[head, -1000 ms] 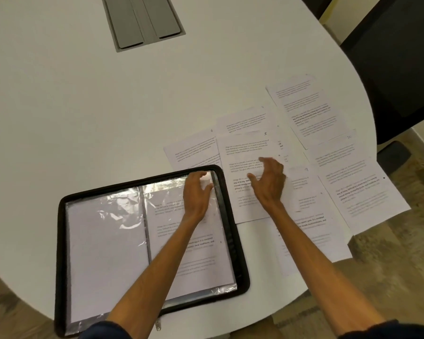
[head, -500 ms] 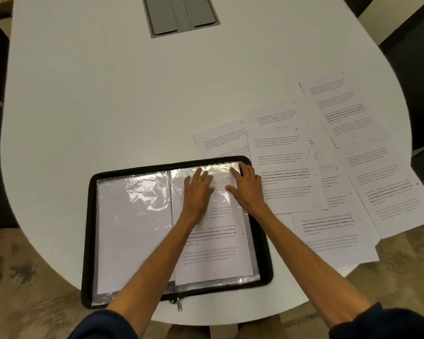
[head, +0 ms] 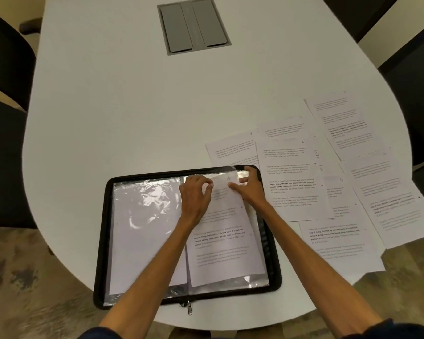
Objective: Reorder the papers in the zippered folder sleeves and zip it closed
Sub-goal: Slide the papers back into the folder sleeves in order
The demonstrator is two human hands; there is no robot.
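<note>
The left hand [head: 195, 194] gripped the far edge of the sleeve [head: 253, 282] with curled fingers and the right hand [head: 249, 189] pinched the sheet [head: 224, 243]. Moving it straight, corners level, should prevent creasing.

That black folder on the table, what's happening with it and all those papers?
A person has the black zippered folder lying open on a white table. Both hands are at the top of its right clear sleeve. The right hand pinches the top corner of a printed sheet marked 4, and the left hand rests beside it. More loose sheets lie spread to the right. The zipper pull hangs at the near edge, unzipped.
</note>
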